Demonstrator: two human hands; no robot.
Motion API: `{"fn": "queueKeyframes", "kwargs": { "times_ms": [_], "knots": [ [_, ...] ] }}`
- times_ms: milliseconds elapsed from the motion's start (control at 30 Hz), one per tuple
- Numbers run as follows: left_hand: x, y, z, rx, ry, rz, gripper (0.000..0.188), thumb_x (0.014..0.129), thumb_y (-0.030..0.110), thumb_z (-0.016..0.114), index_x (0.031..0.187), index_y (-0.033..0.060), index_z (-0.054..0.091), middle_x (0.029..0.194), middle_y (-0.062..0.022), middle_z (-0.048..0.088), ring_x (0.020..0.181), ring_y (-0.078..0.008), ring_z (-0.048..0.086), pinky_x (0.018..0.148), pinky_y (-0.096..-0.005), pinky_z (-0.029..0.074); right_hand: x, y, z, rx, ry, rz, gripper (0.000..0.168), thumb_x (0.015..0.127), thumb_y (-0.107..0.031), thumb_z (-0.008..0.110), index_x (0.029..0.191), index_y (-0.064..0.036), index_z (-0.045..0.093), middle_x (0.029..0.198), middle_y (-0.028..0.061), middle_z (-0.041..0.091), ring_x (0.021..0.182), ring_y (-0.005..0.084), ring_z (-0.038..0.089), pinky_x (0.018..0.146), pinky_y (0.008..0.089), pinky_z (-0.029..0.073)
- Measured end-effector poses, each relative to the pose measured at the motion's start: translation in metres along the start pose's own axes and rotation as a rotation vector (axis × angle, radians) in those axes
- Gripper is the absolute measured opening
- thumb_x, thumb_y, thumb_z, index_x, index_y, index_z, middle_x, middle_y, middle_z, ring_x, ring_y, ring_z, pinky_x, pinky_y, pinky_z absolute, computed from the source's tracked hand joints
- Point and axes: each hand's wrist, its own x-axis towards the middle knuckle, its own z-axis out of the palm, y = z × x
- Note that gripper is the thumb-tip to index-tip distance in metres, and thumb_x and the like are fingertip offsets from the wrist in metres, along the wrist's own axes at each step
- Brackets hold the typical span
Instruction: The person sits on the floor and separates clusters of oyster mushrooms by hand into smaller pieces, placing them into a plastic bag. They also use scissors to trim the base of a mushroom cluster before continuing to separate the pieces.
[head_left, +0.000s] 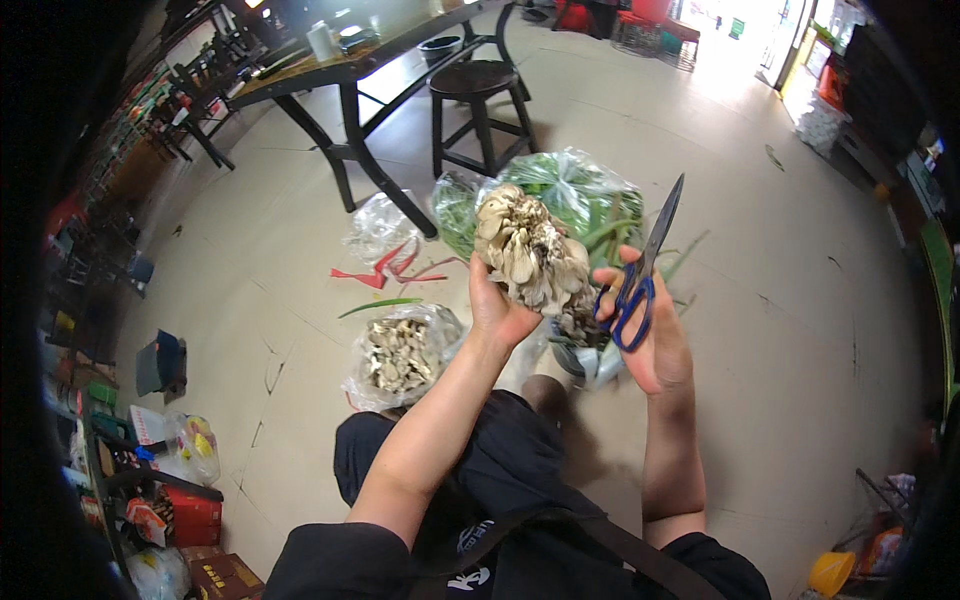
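A large cluster of oyster mushrooms (532, 255) rests in my left hand (501, 311), which grips it from below. My right hand (660, 337) holds scissors (643, 281) with blue handles, their dark blades pointing up and away. Whether the blades are fully closed is hard to tell. Below the hands, more mushrooms (581, 315) show over a dark container (566, 356), partly hidden by my right hand. To the left on the floor, a clear plastic bag (442, 330) stands open around mushroom pieces (401, 352). Bags of leafy greens (562, 180) lie just beyond the held cluster.
A dark round stool (474, 79) and a table (352, 71) stand ahead. Red ribbon (375, 277), an empty plastic bag (386, 225) and a green leaf (379, 306) lie on the floor. Shelves with boxes (191, 517) line the left; a yellow container (831, 572) is at lower right.
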Motion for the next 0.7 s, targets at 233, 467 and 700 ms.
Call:
{"fn": "queueKeyframes", "kwargs": {
  "times_ms": [233, 467, 700],
  "knots": [
    [0.004, -0.039, 0.031, 0.117, 0.072, 0.09, 0.062, 0.097, 0.051, 0.025, 0.138, 0.01, 0.047, 0.138, -0.0105, 0.051, 0.127, -0.0292, 0.048, 0.109, -0.0471, 0.036, 0.018, -0.007, 0.025, -1.056, 0.346, -0.348, 0.045, 0.076, 0.0, 0.072, 0.115, -0.005, 0.049, 0.098, 0.0071, 0.066, 0.081, 0.0141, 0.061, 0.077, 0.0281, 0.05],
    [-0.005, -0.056, 0.018, 0.076, 0.031, 0.183, 0.053, 0.1, 0.043, 0.029, 0.134, 0.0079, 0.05, 0.133, -0.0103, 0.056, 0.121, -0.027, 0.054, 0.104, -0.0441, 0.042, 0.027, -0.01, 0.02, -1.439, 0.259, -0.333, 0.042, 0.076, -0.001, 0.069, 0.114, -0.005, 0.053, 0.092, 0.0082, 0.067, 0.078, 0.0149, 0.064, 0.076, 0.0282, 0.053],
    [-0.002, -0.05, 0.007, 0.027, 0.034, 0.157, 0.055, 0.1, 0.046, 0.029, 0.136, 0.0095, 0.048, 0.135, -0.0097, 0.054, 0.124, -0.0285, 0.052, 0.106, -0.0461, 0.04, 0.048, -0.013, 0.012, -1.366, 0.121, -0.09, 0.04, 0.075, -0.004, 0.069, 0.111, -0.006, 0.053, 0.083, 0.0003, 0.061, 0.072, 0.0073, 0.057, 0.069, 0.0241, 0.049]
  ]
}}
